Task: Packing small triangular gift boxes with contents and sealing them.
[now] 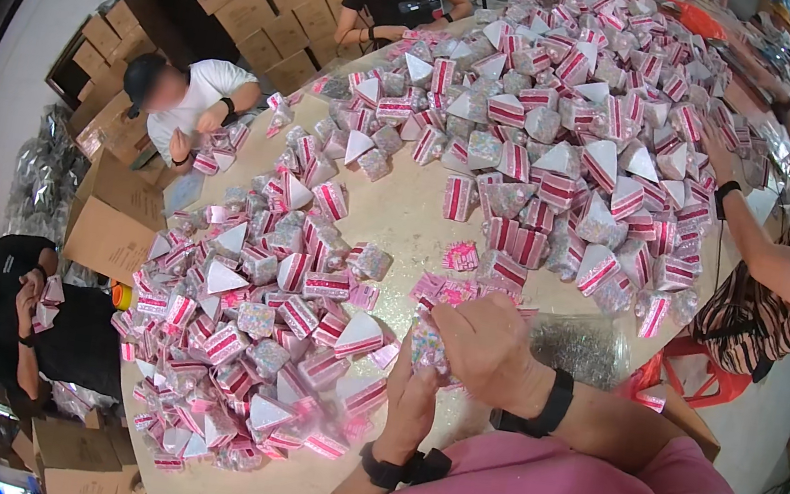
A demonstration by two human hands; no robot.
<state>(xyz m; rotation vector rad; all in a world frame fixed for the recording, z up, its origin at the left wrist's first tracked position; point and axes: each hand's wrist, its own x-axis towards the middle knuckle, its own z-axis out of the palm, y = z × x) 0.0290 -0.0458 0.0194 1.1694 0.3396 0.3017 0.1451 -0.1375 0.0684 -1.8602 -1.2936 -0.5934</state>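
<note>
Near the table's front edge, my left hand (pixel 409 409) is closed around the lower side of a small wedge-shaped packet (pixel 429 348) in clear film with colourful speckles. My right hand (pixel 490 349) grips the top of the same packet, its fingers bent over it and partly hiding it. Just beyond my hands lie pink printed cards (pixel 440 288) and a loose pink card (pixel 460 255). To the right of my right hand is a stack of clear plastic bags (pixel 583 348).
A large heap of pink-and-white wedge packets (pixel 571 140) covers the far right of the table (pixel 399 217); another heap (pixel 252 328) lies on the left. Several people sit around it. Cardboard boxes (pixel 121 219) and a red stool (pixel 700 376) stand beside the table.
</note>
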